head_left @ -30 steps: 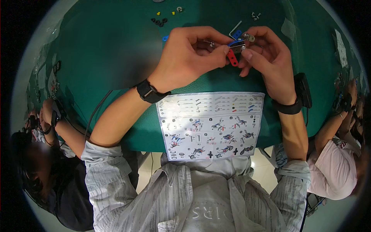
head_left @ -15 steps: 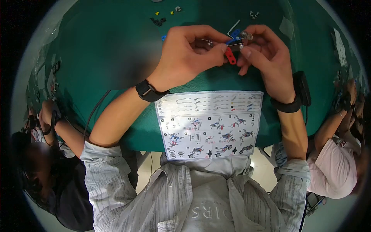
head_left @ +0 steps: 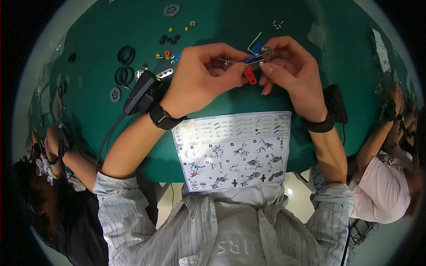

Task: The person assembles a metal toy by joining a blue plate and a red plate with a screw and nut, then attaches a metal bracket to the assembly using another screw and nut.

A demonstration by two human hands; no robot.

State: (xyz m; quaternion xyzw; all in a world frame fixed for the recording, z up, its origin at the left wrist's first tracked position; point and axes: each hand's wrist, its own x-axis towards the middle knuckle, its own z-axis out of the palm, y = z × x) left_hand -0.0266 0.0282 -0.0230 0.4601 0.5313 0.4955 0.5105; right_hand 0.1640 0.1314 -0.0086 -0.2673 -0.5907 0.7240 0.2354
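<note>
My left hand [head_left: 202,80] is closed, thumb and fingers pinching a small toy model assembly. The assembly shows a red perforated strip [head_left: 250,76] hanging below the fingertips, a blue strip [head_left: 253,57] and thin silver metal pieces. My right hand [head_left: 295,73] is closed at the assembly's right end, with a shiny silver part [head_left: 267,51] between its fingers. Just beyond the fingertips lie an L-shaped hex key [head_left: 254,41] and a blue perforated piece [head_left: 257,47]. My fingers hide much of the assembly.
A printed instruction sheet [head_left: 233,150] lies at the green table's near edge. Black rubber tyres [head_left: 126,55], a grey wheel [head_left: 171,10], black small parts [head_left: 170,39] and screws [head_left: 278,25] are scattered beyond my hands. Other people sit on both sides.
The view has shifted, so hands, sheet and table appear lower and slightly left. Tyres and small parts on the left now show where a blurred dark patch was. Both hands keep their grip.
</note>
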